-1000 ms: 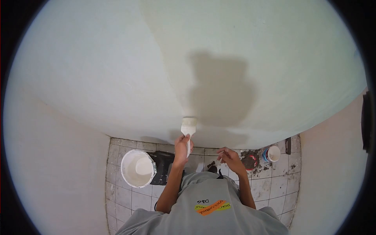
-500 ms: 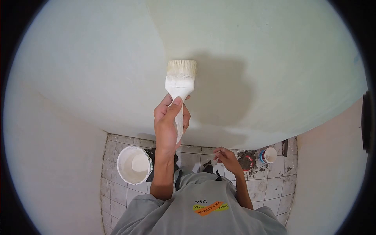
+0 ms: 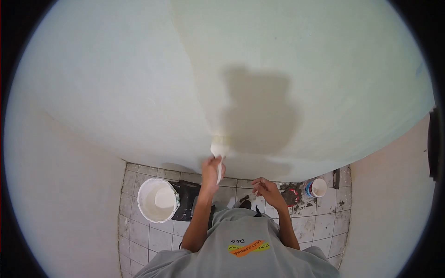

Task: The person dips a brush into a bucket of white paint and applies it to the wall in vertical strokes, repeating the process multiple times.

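A pale side wall (image 3: 60,194) closes our nine o'clock; a white bucket (image 3: 157,200) sits on the tiled floor (image 3: 139,236) at seven. Our left hand (image 3: 212,169) grips the brush (image 3: 219,149), bristles pressed low on the green wall (image 3: 139,92) at twelve. Our right hand (image 3: 268,191) hangs half-curled; whether it holds anything, we cannot tell. A small pot (image 3: 318,187) stands at four beside the right wall (image 3: 389,217), bare tiles before it.

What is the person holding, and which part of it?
The left hand grips a paintbrush by its handle, bristles up against the wall. The right hand looks empty.
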Demonstrator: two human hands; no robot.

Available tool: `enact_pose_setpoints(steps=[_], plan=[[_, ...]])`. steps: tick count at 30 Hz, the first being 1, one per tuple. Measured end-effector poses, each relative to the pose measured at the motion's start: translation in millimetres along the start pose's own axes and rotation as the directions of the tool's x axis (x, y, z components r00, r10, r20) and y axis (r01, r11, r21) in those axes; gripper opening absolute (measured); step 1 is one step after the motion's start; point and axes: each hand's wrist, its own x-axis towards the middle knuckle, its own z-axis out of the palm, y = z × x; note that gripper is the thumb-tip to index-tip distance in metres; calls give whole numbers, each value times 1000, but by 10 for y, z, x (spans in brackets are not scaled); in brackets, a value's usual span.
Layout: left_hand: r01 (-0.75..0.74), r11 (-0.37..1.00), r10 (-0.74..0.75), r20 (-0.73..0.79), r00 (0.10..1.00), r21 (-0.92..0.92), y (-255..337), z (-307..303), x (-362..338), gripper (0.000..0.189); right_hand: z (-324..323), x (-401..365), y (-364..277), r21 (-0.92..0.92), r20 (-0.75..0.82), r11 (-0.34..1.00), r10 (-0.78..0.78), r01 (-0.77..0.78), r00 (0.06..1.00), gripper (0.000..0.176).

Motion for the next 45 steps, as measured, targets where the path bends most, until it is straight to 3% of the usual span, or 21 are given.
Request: enact_pose_setpoints(steps=[5,7,10,15,19,21,23,28,31,34,37,42,45], plan=[[-247,964,256,100,961,-100,1307,487,-490,26,-5,17,-71,25,-3,1000,-19,19,1000,17],[-359,923,374,112,921,-135,1535,585,-624,27,1,12,-64,17,-13,1000,-9,9,1000,17],[-370,920,388,167,906,-127,1562,591,-534,28,2,-5,30,14,-19,1000,-10,10,1000,17],[-263,962,269,103,958,-68,570,359,-130,26,36,-32,11,13,-43,1000,18,-18,999,18],[-14,998,16,31,999,-64,-649,-72,150,23,9,-37,-11,9,-32,1000,29,-28,999,18],[48,998,-48,4,999,-47,-723,-102,162,23,15,-22,-22,7,-23,1000,11,-11,1000,18],[79,996,-78,11,997,-37,-449,16,41,21,-1,-4,-45,15,-27,1000,-10,10,1000,17],[-207,971,220,100,970,-123,853,494,-341,27,-2,-17,-64,4,-18,1000,-14,14,1000,19],[-329,928,356,159,921,-172,1197,597,-522,29,55,-57,-55,10,-39,1000,12,-12,999,19],[-294,946,315,172,933,-135,1094,546,-383,30,95,-86,36,26,-43,999,29,-28,999,19],[-257,963,263,79,961,-81,479,401,-157,27,80,-106,54,2,-30,999,35,-35,999,20],[119,992,-122,-66,990,-52,-804,-46,171,20,35,-124,27,-4,-31,999,38,-38,999,19],[144,988,-148,-66,987,-54,-749,-35,137,21,15,-99,32,4,-39,1000,27,-27,999,18]])
